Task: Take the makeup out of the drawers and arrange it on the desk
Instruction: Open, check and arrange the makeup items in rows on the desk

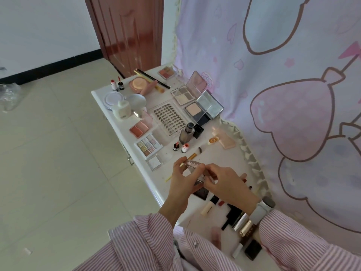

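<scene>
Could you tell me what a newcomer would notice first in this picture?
Probably both hands at the near middle, the left hand and right hand holding a small clear case above the white desk. Beyond them, open palettes crowd the desk, with a lash tray in their midst.
</scene>
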